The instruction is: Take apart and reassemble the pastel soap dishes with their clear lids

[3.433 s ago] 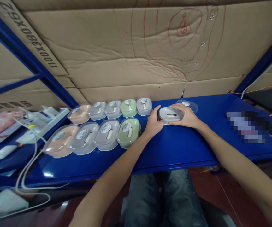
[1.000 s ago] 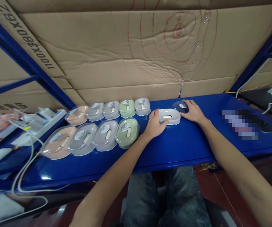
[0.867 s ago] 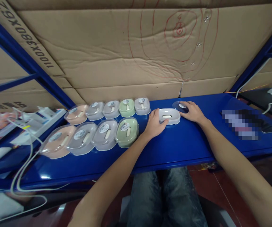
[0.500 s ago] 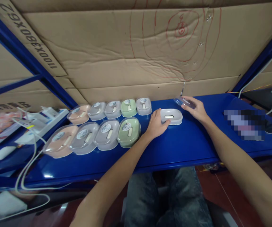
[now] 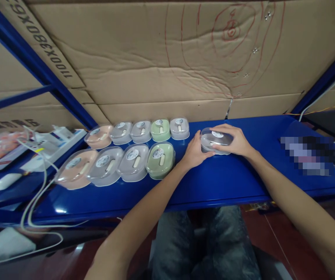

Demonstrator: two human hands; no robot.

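A grey soap box (image 5: 206, 148) stands on the blue shelf, with its clear lid (image 5: 206, 135) over it; a round sticker shows on the lid. My right hand (image 5: 235, 140) grips the lid from the right, thumb at the near side and fingers at the far side. Against the box's left end, my left hand (image 5: 194, 152) is curled with its thumb along the near edge. Whether the lid is fully seated cannot be made out. To the left stand two rows of lidded soap boxes, among them a green one (image 5: 165, 163) and a peach one (image 5: 73, 173).
A cardboard panel (image 5: 126, 85) with red drawn rings backs the blue shelf (image 5: 214, 182). White cables (image 5: 43, 182) and a power strip (image 5: 68, 139) lie at the left. A blurred-out item (image 5: 307, 155) lies at the right.
My right hand has brought the clear lid left and down onto the grey soap box. My left hand has stayed at the box's left end. The view has shifted slightly.
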